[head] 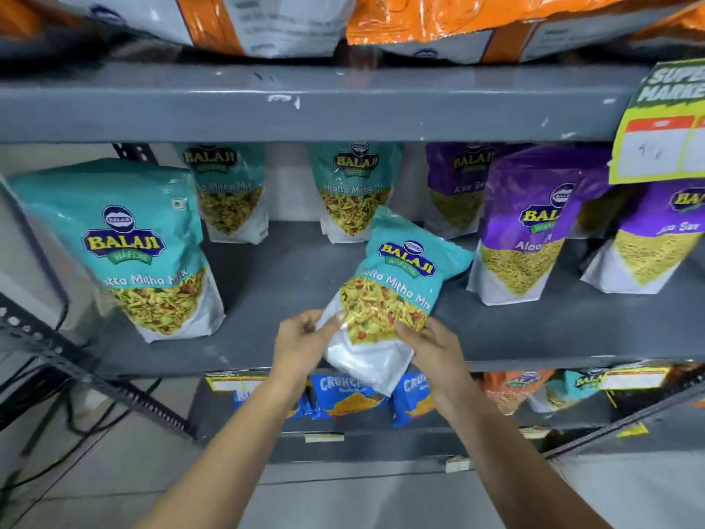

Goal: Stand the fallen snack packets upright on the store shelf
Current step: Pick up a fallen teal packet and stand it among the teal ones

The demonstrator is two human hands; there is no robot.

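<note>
A teal Khatta Mitha Mix packet (393, 284) leans back, tilted to the right, over the front edge of the grey middle shelf (290, 269). My left hand (305, 339) grips its lower left side and my right hand (431, 347) grips its lower right side. Its white bottom hangs past the shelf edge. Three more teal packets stand upright: a large one at the left (141, 253) and two at the back (230, 192) (353, 192).
Purple Aloo Sev packets (530, 238) stand upright on the right of the same shelf. Orange bags (419, 17) lie on the shelf above. Blue Cruncheez packs (347, 395) sit on the shelf below. A yellow price sign (663, 127) hangs at the upper right.
</note>
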